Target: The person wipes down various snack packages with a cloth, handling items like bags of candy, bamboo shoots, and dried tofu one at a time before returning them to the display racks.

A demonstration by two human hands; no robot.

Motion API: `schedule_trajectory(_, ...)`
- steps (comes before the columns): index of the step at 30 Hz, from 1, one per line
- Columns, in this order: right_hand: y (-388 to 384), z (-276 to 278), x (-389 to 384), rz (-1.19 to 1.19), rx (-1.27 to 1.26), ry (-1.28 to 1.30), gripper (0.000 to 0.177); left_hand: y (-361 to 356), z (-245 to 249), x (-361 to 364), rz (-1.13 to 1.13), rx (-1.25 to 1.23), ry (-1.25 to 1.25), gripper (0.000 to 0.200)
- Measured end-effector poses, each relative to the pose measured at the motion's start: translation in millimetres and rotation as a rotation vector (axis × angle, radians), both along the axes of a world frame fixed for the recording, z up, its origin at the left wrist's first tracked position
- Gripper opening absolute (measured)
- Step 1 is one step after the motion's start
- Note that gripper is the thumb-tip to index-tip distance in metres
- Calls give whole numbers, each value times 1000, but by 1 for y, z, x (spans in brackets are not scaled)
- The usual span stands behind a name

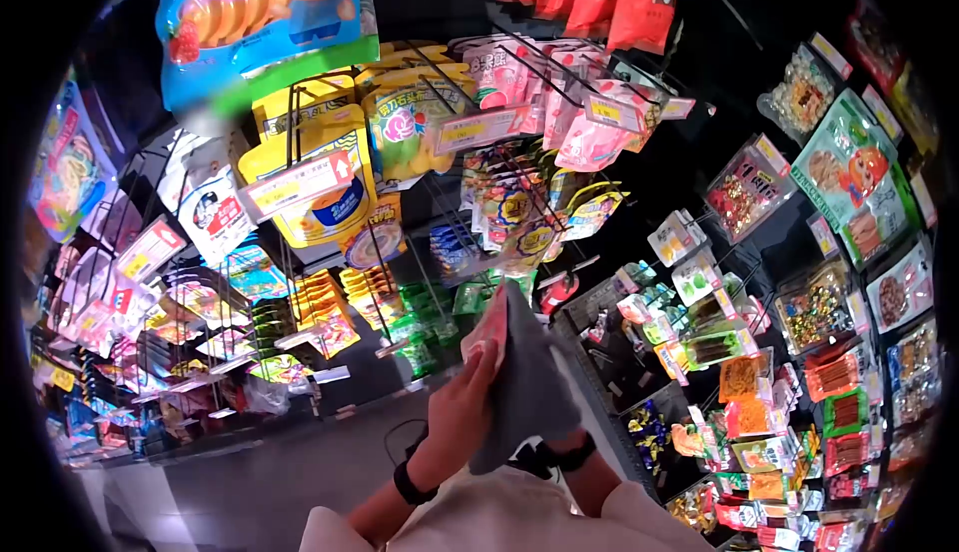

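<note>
In the head view my left hand (459, 422) is closed on a small pink packet (487, 327), held upright in front of my chest. Against the packet's right side rests a dark grey cloth (527, 392), hanging down in a long flap. Behind that cloth my right hand is hidden; only the right wrist (577, 452) with a black band shows below it, so its fingers cannot be made out. A black band (415, 484) is also around my left wrist.
Hanging snack bags crowd the hooks ahead, among them a yellow pouch (310, 157), pink bags (504, 77) and red bags (644, 2). Price tags (298, 184) stick out on the hook ends. On the right, more packets (754, 382) hang beside dark bins (599, 327).
</note>
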State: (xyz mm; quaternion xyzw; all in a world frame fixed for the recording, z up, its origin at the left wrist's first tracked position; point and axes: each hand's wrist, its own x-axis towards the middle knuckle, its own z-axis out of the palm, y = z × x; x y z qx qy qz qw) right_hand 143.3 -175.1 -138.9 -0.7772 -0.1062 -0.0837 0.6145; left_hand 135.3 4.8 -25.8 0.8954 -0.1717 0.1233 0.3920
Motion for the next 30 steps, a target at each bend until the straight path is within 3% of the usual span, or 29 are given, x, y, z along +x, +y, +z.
schedule_trajectory(2, -18, 45, 44, -59, -256, -246, 33, -10, 6, 17, -33, 26, -49, 64)
schedule_trajectory(4, -20, 100, 82, -47, -462, -762, 28, -18, 19, 30, -179, 256, -137, 48)
schedule_trajectory(5, -38, 82, 93, 51, -449, -791, 22, -27, 19, 39, -197, 453, -247, 41)
schedule_trajectory(6, -52, 63, 101, 54, -470, -791, 22, -32, 18, 46, -199, 433, -250, 41)
schedule_trajectory(8, -56, 66, 107, 99, -116, -247, 25, -38, 14, 55, -197, 429, -448, 37)
schedule_trajectory(9, -61, 68, 113, -8, -378, -637, 17, -39, 11, 61, -239, 400, -417, 36)
schedule_trajectory(10, -65, 69, 118, -7, -391, -635, 17, -38, 16, 68, -241, 387, -417, 36)
schedule_trajectory(12, -81, 69, 127, -3, 328, 290, 15, -35, 27, 85, -396, 351, -459, 33)
schedule_trajectory(16, -95, 112, 141, -124, -225, -48, 19, -30, 49, 117, -450, 231, -595, 40)
schedule_trajectory(18, -109, 123, 145, -227, -441, -160, 21, -18, 67, 130, -335, -98, -347, 47)
schedule_trajectory(20, -124, 128, 149, -307, -622, -238, 22, -11, 71, 152, -155, -219, -212, 59)
schedule_trajectory(22, -140, 129, 157, -350, -801, -299, 24, -21, 52, 174, 33, -469, -94, 53)
schedule_trajectory(24, -159, 132, 177, -346, -976, -353, 26, -16, 49, 189, -271, -781, 406, 49)
schedule_trajectory(25, -172, 156, 200, -143, -824, 3, 34, -21, 50, 191, -294, -864, 466, 40)
schedule_trajectory(27, -168, 146, 217, -309, -755, -150, 33, -33, 45, 198, -284, -807, 386, 30)
schedule_trajectory(30, -177, 154, 247, -368, -706, -212, 32, -55, 44, 209, -172, -768, 217, 15)
